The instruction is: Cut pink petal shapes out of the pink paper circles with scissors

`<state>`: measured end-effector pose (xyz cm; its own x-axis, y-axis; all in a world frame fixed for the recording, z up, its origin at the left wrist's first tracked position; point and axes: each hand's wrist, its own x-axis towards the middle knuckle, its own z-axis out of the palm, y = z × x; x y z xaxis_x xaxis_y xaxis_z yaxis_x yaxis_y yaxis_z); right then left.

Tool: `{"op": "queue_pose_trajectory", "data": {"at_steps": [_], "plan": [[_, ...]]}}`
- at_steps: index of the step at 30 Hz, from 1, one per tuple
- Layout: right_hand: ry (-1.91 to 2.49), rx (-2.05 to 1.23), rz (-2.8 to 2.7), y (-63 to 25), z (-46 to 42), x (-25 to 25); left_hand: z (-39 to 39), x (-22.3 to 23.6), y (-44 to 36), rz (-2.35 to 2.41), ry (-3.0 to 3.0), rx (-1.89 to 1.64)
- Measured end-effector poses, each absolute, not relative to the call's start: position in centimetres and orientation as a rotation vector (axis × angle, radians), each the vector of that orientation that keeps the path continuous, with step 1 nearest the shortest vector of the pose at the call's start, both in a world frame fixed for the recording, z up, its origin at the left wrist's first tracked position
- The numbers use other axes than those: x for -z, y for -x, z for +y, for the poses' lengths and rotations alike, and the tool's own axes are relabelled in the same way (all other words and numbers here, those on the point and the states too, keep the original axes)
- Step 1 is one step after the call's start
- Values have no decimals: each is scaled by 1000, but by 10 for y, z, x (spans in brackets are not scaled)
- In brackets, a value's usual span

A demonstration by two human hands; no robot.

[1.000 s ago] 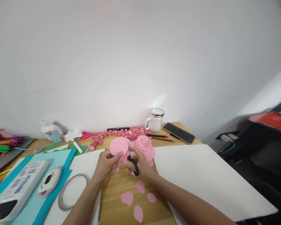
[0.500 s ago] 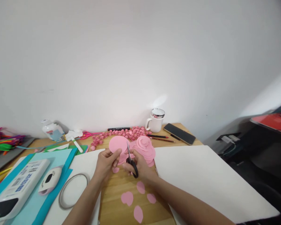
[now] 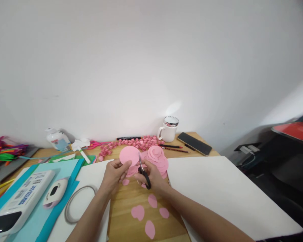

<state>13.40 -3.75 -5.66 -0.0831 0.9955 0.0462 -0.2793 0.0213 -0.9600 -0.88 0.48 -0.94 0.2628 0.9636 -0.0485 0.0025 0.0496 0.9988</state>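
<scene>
Between thumb and fingers my left hand [image 3: 115, 173] pinches a round pink paper disc [image 3: 128, 155] by its lower edge. My right hand [image 3: 151, 174] grips black-handled scissors [image 3: 146, 178], whose blades point up against the disc's right edge. Just behind and to the right lies a pile of pink paper circles and spiral-cut pieces [image 3: 156, 158], partly hidden by my right hand. Small pink paper petals, such as one petal [image 3: 149, 229], are scattered on the wooden tabletop [image 3: 123, 215] below my hands.
Rolled pink paper roses [image 3: 142, 144] lie at the back beside a white mug [image 3: 168, 129], pencils and a phone [image 3: 195, 144]. On the left are a tape roll [image 3: 68, 211], a glue tape dispenser [image 3: 56, 193], teal paper and a bottle [image 3: 57, 139]. White board [image 3: 222, 191] covers the right.
The disc moved slightly left and the scissor blades came away from its edge, then both met again at the right edge. Both hands keep their holds.
</scene>
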Motion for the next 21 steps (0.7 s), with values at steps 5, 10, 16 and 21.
{"op": "queue_pose_trajectory", "data": {"at_steps": [5,10,16,21], "plan": [[940,-1370,-1087,-135,-37,60,4,6,8,1033,-1267,-1023],[955,-1358,-1119,-134,-40,59,2,10,5,969,-1176,-1006],[925,-1388,-1148,-131,-42,54,-2,13,-1,1013,-1151,-950],[914,-1409,-1147,-133,-42,49,-3,10,0,1076,-1173,-918]]}}
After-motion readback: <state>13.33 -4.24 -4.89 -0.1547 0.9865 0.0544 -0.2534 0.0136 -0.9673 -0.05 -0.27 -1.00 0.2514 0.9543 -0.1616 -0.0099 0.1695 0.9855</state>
